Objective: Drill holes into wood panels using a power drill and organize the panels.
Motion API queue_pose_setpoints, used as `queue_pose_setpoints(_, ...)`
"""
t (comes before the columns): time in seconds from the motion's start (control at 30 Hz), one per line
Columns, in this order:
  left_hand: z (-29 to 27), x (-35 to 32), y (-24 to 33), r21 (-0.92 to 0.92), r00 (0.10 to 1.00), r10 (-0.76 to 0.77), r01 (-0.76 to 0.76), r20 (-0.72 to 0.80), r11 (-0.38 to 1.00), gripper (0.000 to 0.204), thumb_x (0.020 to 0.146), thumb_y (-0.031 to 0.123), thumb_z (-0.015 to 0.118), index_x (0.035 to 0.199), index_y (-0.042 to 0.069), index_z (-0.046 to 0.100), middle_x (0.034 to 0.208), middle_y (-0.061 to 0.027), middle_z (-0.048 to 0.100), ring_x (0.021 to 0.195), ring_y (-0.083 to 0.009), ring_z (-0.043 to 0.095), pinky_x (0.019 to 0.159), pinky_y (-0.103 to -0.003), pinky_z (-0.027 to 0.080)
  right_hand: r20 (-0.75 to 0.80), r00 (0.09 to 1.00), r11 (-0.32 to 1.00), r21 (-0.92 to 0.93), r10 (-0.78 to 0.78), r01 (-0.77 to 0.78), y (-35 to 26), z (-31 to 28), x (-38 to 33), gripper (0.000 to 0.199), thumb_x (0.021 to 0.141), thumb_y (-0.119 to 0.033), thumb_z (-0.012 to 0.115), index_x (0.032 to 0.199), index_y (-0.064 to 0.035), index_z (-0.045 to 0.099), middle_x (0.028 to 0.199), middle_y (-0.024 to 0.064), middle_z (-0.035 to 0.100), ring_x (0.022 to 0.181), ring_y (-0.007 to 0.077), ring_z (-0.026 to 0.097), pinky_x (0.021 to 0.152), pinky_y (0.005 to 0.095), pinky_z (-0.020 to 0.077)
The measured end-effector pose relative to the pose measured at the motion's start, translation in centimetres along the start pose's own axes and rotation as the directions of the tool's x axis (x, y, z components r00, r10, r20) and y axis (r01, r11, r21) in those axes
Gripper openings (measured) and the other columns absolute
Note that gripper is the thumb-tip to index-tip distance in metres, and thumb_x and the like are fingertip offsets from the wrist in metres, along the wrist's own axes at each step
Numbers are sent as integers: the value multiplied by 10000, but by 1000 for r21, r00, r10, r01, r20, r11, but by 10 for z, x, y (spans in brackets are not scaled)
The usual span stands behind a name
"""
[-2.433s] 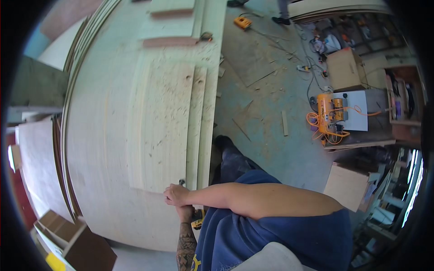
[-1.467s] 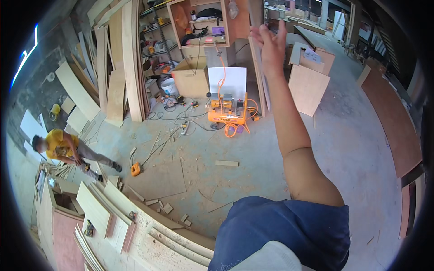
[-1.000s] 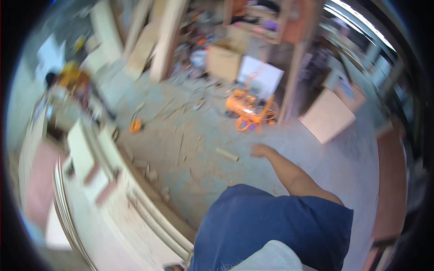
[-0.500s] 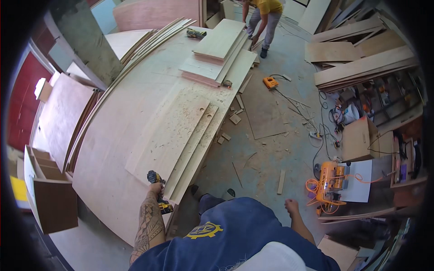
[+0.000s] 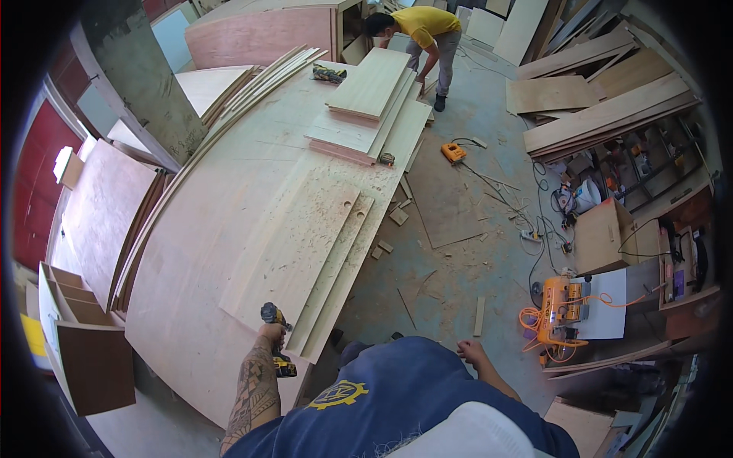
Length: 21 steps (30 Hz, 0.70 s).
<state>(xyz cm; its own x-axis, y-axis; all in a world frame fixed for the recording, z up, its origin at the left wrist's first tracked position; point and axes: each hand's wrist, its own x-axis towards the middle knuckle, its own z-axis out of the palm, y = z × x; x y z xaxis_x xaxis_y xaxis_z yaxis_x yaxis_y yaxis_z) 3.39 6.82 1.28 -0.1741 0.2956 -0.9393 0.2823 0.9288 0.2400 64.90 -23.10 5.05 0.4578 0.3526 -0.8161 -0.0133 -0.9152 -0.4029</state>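
Note:
My left hand [image 5: 272, 333] is wrapped round the handle of a cordless drill [image 5: 284, 366], black with a yellow battery base. The drill is over the near end of the stacked wooden boards [image 5: 286, 252], close to their corner; whether its tip touches wood I cannot tell. Wood shavings and two round holes show at the far end of these boards. On the right side of my body, my right hand [image 5: 472, 353] hovers above the floor with its fingers curled together. Anything held in those fingers is too small to make out.
A second board stack [image 5: 370, 84] lies farther along the large sheet [image 5: 198, 221], beside another power tool [image 5: 329, 73]. Beyond it a person in yellow [image 5: 427, 27] bends down. Offcuts, cables and an orange tool [image 5: 453, 153] lie on the floor; an orange compressor [image 5: 556, 309] stands right.
My right hand has moved left, closer to my body. The drill in my left hand has shifted slightly right and down in the picture. The other person's head has come into view.

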Motion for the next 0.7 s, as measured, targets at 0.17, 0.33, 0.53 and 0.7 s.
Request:
queue_pose_setpoints(0.17, 4, 8, -5, 83, 1000, 12, -12, -2, 996, 84, 828, 85, 651, 771, 41, 607, 580, -70, 528, 453, -242, 548, 449, -422, 477, -51, 990, 991, 48, 130, -127, 41, 26, -43, 330, 917, -341, 692, 1004, -23, 706, 806, 85, 688, 628, 175, 629, 506, 335, 458)
queue_pose_setpoints(0.33, 7, 0, -5, 107, 997, 55, -60, 52, 992, 78, 813, 87, 642, 777, 43, 589, 589, -72, 531, 446, -239, 542, 427, -415, 468, -153, 985, 994, 78, 86, -74, 54, 51, -48, 411, 930, -320, 663, 1053, 67, 725, 891, 153, 728, 774, 227, 673, 694, 382, 538)
queue_pose_setpoints(0.53, 16, -19, 3, 111, 994, 63, -73, 91, 991, 160, 823, 121, 596, 678, 116, 529, 557, -20, 466, 424, -197, 479, 415, -392, 419, -148, 985, 992, -105, -88, 73, 17, 63, -16, 459, 876, -367, 714, 1133, 13, 739, 1072, 191, 752, 944, 278, 720, 849, 394, 548)
queue_pose_setpoints(0.7, 11, 6, -39, 238, 933, 342, -360, 113, 902, 73, 840, 114, 596, 833, 48, 566, 580, -47, 502, 424, -203, 516, 399, -379, 442, -155, 974, 986, -36, -164, 160, -30, 48, 11, 397, 907, -348, 703, 1071, 11, 741, 973, 155, 748, 847, 234, 709, 763, 369, 550)
